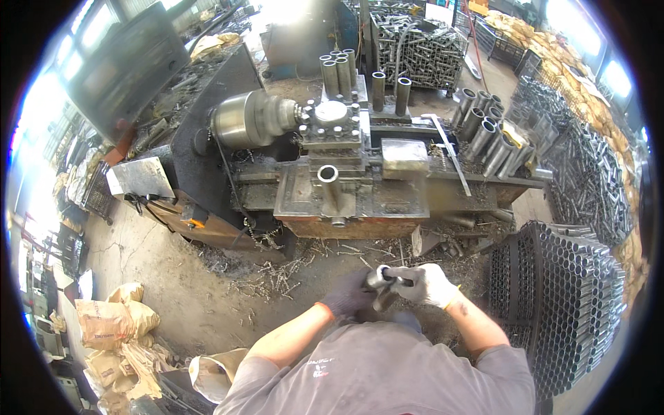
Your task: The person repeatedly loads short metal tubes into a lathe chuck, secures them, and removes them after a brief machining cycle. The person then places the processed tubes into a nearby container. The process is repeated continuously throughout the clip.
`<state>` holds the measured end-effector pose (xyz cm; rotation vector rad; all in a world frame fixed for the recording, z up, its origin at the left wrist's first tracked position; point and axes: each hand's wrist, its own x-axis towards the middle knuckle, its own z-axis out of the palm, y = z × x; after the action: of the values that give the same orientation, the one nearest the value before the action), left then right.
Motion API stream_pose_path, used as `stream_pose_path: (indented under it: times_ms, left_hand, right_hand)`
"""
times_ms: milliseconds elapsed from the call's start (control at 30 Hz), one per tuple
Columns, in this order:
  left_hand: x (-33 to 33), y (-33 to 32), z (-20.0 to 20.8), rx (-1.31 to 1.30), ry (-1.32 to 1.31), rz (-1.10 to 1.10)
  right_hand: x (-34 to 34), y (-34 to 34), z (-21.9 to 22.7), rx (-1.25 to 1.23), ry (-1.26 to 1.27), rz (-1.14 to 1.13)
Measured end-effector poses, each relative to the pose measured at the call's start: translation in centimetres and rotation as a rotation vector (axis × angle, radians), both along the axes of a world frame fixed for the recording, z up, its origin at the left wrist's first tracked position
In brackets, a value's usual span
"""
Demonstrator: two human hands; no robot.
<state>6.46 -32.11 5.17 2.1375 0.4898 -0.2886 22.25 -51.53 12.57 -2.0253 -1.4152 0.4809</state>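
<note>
Close in front of my body, I hold a short metal tube (385,298) between my two gloved hands. My left hand (349,296), in a dark glove, is closed round its left side. My right hand (430,285), in a pale glove with dark finger parts, grips it from the right near the upper end. A shiny ring-like end (380,274) shows between the hands; whether it belongs to the same tube or a second piece I cannot tell. Beyond them stands a lathe with a large chuck (238,119), a square tool post (332,114) and an upright tube (329,181) on its carriage.
More tubes stand behind the tool post (337,72) and on the bed's right end (484,128), near a long caliper (451,153). A rack of stacked tubes (570,304) is close on my right. Metal shavings (277,283) litter the floor; paper sacks (111,321) lie left.
</note>
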Motion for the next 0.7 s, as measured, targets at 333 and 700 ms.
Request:
stream_pose_path:
  times_ms: [333, 700]
  left_hand:
    - [2.3, 22.8, 2.6, -0.168, -0.653, 0.739]
    - [8.8, 26.7, -2.8, -0.062, -0.561, 0.58]
  right_hand:
    - [13.5, 9.3, 15.9, 0.518, -0.538, 0.175]
    - [35.3, 34.0, 12.1, 0.267, -0.573, -0.237]
